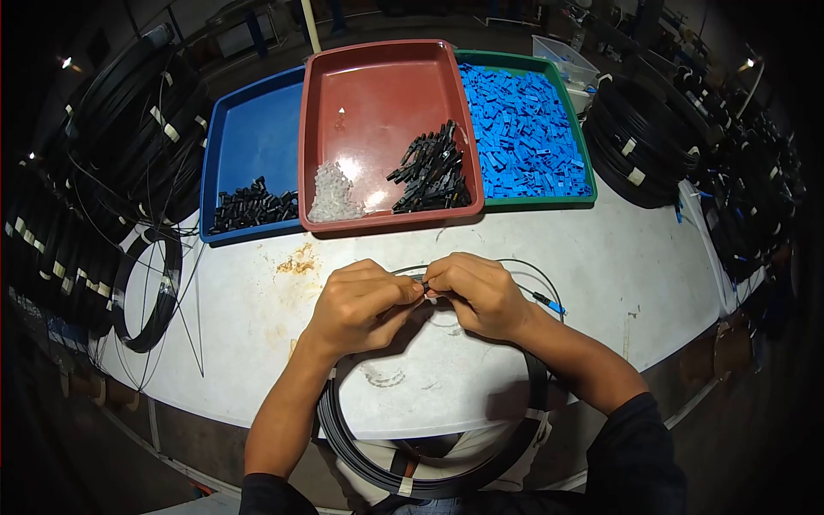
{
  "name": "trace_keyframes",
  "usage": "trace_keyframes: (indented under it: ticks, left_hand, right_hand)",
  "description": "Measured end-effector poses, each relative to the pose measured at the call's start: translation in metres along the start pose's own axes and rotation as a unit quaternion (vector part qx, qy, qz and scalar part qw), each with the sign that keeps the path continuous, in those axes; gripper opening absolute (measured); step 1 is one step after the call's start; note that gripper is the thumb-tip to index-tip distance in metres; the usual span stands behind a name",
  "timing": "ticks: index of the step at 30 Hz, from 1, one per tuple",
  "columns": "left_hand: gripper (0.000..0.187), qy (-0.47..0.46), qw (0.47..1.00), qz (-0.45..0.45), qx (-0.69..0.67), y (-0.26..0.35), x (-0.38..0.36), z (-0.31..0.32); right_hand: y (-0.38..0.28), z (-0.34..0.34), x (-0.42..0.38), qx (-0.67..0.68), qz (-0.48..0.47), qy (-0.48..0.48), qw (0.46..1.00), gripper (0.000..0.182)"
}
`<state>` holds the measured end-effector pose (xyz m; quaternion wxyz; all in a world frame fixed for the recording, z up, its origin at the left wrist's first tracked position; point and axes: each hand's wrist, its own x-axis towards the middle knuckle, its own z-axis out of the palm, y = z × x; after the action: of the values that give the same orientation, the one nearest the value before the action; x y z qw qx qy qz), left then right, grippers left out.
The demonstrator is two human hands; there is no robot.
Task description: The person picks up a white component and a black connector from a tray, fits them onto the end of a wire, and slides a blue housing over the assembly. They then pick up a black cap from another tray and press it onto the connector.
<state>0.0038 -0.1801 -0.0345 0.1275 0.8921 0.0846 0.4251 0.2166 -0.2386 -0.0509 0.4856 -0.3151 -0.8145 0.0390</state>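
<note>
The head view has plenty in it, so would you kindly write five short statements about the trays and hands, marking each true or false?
1. The red tray stands between the blue tray and the green tray. True.
2. The red tray holds white pieces and slender black pieces. True.
3. The green tray holds white pieces. False: it holds blue pieces.
4. The left hand and right hand come together at a small dark piece. True.
5. The blue tray is full. False: short black pieces lie at its near end, with bare floor beyond.

A pale pole [310, 24] rises at the back, with a clear plastic bin [560, 57] right of it.
</note>
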Motion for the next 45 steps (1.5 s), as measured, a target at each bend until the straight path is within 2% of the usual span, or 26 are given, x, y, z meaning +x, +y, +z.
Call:
trace_keyframes:
  ticks: [5, 7, 8, 10, 11, 12, 13, 14, 15, 17, 18, 20, 21, 24, 28, 30, 31, 32, 33, 35, 39, 40, 41, 43, 44, 45]
  left_hand:
    - [0.013, 0.025, 0.992, -0.092, -0.086, 0.005, -0.003, 0.005]
    - [0.010, 0.040, 0.966, -0.201, -0.157, 0.008, -0.004, 0.007]
    - [0.010, 0.040, 0.966, -0.201, -0.157, 0.007, -0.004, 0.007]
    - [0.009, 0.017, 0.976, -0.163, -0.146, 0.003, -0.006, 0.007]
    - [0.009, 0.017, 0.976, -0.163, -0.146, 0.003, -0.004, 0.006]
    - [0.009, 0.004, 0.998, -0.039, -0.040, 0.001, -0.001, 0.004]
    - [0.010, -0.008, 0.994, 0.085, 0.066, 0.000, 0.002, 0.003]
    - [0.011, 0.007, 0.984, 0.133, 0.115, -0.002, 0.002, 0.005]
    - [0.011, 0.006, 0.984, 0.132, 0.115, -0.002, 0.002, 0.004]
    - [0.012, -0.028, 0.985, 0.105, 0.131, -0.002, 0.000, 0.002]
    - [0.012, -0.026, 0.985, 0.104, 0.133, -0.003, -0.001, 0.000]
    - [0.011, -0.003, 1.000, -0.018, -0.011, -0.003, -0.003, 0.001]
    - [0.011, -0.002, 1.000, -0.019, -0.012, -0.001, -0.003, 0.002]
    - [0.009, 0.015, 0.973, -0.190, -0.130, 0.008, -0.002, 0.002]
    - [0.013, 0.019, 0.966, -0.205, -0.156, 0.004, -0.004, 0.006]
    - [0.016, 0.000, 0.999, 0.002, -0.034, -0.002, -0.001, 0.004]
    - [0.016, -0.001, 0.999, 0.004, -0.034, -0.002, 0.001, 0.004]
    - [0.013, -0.004, 0.996, 0.071, 0.048, 0.000, 0.003, 0.003]
    - [0.012, -0.007, 0.982, 0.136, 0.130, 0.001, 0.004, 0.003]
    - [0.011, 0.002, 0.980, 0.142, 0.142, -0.001, 0.001, 0.003]
    - [0.011, 0.006, 1.000, 0.016, 0.014, -0.002, -0.001, 0.003]
    - [0.011, 0.014, 0.999, -0.036, -0.036, 0.000, -0.001, 0.003]
    - [0.011, 0.015, 0.999, -0.037, -0.037, 0.002, -0.001, 0.003]
    - [0.010, 0.024, 0.974, -0.187, -0.129, 0.010, 0.000, 0.003]
    - [0.009, -0.006, 0.955, -0.253, -0.155, 0.015, 0.003, -0.002]
    - [0.009, -0.007, 0.955, -0.252, -0.155, 0.015, 0.003, -0.001]
  right_hand:
    - [-0.002, -0.003, 0.003, -0.065, -0.069, 0.012, 0.995, 0.021]
    - [-0.002, -0.005, 0.003, -0.083, -0.090, 0.018, 0.992, 0.020]
    - [-0.003, -0.006, 0.003, -0.086, -0.095, 0.013, 0.992, 0.020]
    - [-0.003, -0.006, 0.003, -0.089, -0.099, 0.008, 0.991, 0.019]
    - [-0.004, -0.005, 0.002, -0.071, -0.069, -0.002, 0.995, 0.019]
    - [-0.004, -0.005, 0.001, -0.053, -0.038, -0.012, 0.998, 0.019]
    - [-0.003, -0.004, 0.001, -0.054, -0.038, -0.010, 0.998, 0.019]
    - [-0.002, -0.004, 0.000, 0.002, 0.024, -0.019, 1.000, 0.020]
    - [-0.001, -0.003, 0.000, 0.059, 0.084, -0.028, 0.994, 0.021]
    - [0.001, 0.000, -0.001, 0.072, 0.091, -0.032, 0.993, 0.023]
    - [0.000, 0.000, 0.000, 0.047, 0.060, -0.014, 0.997, 0.023]
    - [0.002, 0.001, 0.000, -0.016, -0.014, 0.011, 1.000, 0.019]
    - [0.001, 0.000, 0.001, -0.016, -0.013, 0.010, 1.000, 0.019]
    - [-0.001, -0.003, 0.003, -0.081, -0.071, 0.004, 0.994, 0.019]
    - [-0.004, -0.006, 0.004, -0.099, -0.088, 0.001, 0.991, 0.018]
    - [-0.003, -0.005, 0.003, -0.104, -0.084, -0.004, 0.991, 0.019]
    - [-0.001, -0.001, 0.000, -0.041, -0.017, -0.007, 0.999, 0.020]
    - [0.000, 0.001, -0.002, 0.023, 0.050, -0.010, 0.998, 0.021]
    - [0.001, 0.001, -0.002, 0.023, 0.050, -0.009, 0.998, 0.021]
    - [0.002, 0.000, -0.001, 0.059, 0.087, -0.036, 0.994, 0.024]
    - [-0.002, 0.000, 0.002, 0.042, 0.056, -0.016, 0.997, 0.024]
    - [-0.003, -0.001, 0.004, -0.011, 0.008, 0.000, 1.000, 0.023]
    - [-0.004, -0.002, 0.005, -0.063, -0.041, 0.018, 0.997, 0.023]
    - [-0.006, -0.005, 0.006, -0.087, -0.063, 0.015, 0.994, 0.022]
    - [-0.006, -0.006, 0.006, -0.113, -0.084, 0.014, 0.990, 0.022]
    - [-0.007, -0.007, 0.007, -0.114, -0.084, 0.015, 0.990, 0.022]
